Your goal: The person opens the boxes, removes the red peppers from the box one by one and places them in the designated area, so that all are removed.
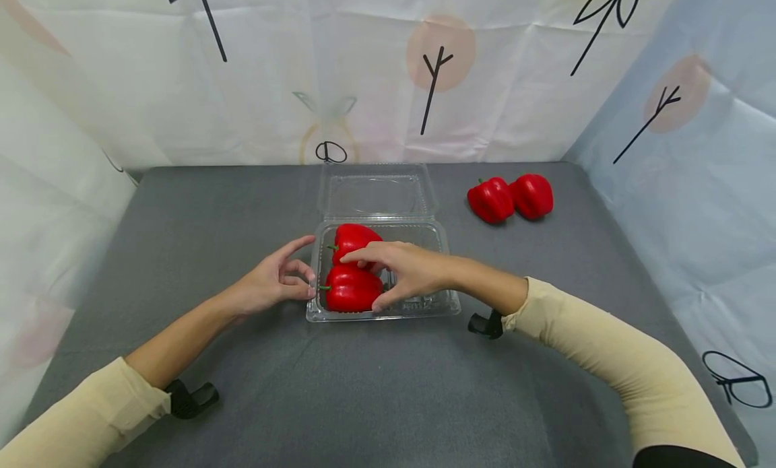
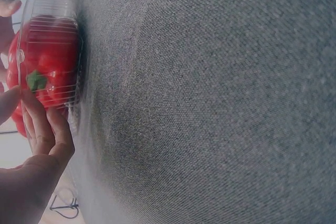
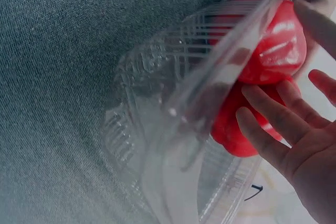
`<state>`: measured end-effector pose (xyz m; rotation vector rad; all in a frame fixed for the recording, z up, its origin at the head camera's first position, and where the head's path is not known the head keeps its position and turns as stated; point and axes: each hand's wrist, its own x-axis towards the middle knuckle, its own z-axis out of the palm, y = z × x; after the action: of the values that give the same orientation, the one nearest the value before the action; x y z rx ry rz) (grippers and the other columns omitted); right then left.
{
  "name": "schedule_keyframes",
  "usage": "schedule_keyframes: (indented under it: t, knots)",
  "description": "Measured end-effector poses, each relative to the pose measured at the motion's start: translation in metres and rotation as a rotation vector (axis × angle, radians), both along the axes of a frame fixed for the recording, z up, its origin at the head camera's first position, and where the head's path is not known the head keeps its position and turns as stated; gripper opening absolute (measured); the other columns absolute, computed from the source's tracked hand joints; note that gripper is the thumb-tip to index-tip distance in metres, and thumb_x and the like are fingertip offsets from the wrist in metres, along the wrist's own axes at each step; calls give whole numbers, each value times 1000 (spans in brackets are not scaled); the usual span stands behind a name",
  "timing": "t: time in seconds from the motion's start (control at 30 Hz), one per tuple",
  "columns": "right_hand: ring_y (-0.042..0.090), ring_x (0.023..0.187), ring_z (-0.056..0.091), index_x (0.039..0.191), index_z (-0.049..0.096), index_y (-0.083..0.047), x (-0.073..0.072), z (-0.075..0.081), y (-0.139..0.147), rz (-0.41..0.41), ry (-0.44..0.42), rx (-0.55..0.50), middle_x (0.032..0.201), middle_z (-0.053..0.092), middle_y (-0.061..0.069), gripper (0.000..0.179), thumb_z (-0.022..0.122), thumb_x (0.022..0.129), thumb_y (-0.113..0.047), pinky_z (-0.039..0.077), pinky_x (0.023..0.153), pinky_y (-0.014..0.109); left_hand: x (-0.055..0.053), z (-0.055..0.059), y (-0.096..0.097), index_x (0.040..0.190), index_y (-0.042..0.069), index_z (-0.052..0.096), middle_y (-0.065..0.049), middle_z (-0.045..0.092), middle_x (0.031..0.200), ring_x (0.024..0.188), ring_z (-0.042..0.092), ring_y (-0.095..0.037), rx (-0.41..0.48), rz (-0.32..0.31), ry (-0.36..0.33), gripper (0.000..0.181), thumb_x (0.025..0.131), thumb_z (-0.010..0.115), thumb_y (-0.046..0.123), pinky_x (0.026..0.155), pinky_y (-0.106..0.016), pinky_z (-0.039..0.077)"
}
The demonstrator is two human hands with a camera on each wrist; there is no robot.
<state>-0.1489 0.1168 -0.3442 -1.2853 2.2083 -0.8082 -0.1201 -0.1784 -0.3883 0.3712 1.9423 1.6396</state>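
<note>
Two red bell peppers, a near one point(image 1: 354, 291) and a far one point(image 1: 356, 238), lie on their sides in the left half of a clear plastic clamshell container point(image 1: 424, 234). Their green stems point left. My right hand point(image 1: 406, 269) reaches over them, thumb at the near pepper's right end. In the right wrist view, its fairly straight fingers touch the far pepper point(image 3: 236, 135). At the container's left side, my left hand point(image 1: 280, 279) pinches the rim between thumb and fingers, as the left wrist view shows by the pepper's stem point(image 2: 36, 80).
The container's hinged lid point(image 1: 378, 193) is folded back toward the rear wall. Two more red bell peppers, a left one point(image 1: 490, 200) and a right one point(image 1: 532, 196), sit side by side at the back right of the grey table point(image 1: 388, 387). Printed cloth point(image 1: 376, 64) hangs around.
</note>
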Motion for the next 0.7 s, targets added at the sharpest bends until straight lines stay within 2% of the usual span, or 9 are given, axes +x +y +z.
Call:
schedule_keyframes:
  t: [0.13, 0.4, 0.57, 0.7]
  knots:
    - [17, 113, 54, 148, 46, -15, 2, 0, -2, -1, 63, 58, 131, 52, 5, 75, 82, 82, -18, 54, 89, 38, 0, 0, 0, 159, 12, 12, -21, 56, 108, 87, 70, -27, 1, 4, -1, 88, 91, 67, 1, 88, -29, 54]
    - [17, 100, 55, 149, 46, -23, 6, -1, -7, 7, 211, 161, 124, 50, 3, 77, 82, 81, -19, 52, 75, 25, 0, -1, 0, 159, 12, 11, -20, 56, 107, 87, 69, -26, 6, 2, -5, 89, 91, 67, 1, 88, -28, 53]
    - [17, 97, 56, 148, 47, -23, 7, -3, -10, 13, 236, 163, 122, 49, 4, 78, 84, 79, -18, 52, 76, 24, 1, -1, 0, 159, 12, 11, -20, 56, 107, 87, 69, -26, 6, 2, -2, 89, 91, 67, 0, 89, -28, 53]
    - [18, 104, 54, 146, 48, -23, 7, -4, -11, 13, 248, 154, 124, 50, 5, 79, 85, 77, -19, 53, 80, 26, 1, -1, 1, 159, 12, 11, -21, 56, 107, 87, 69, -26, 13, -2, 2, 88, 91, 66, -1, 89, -28, 53]
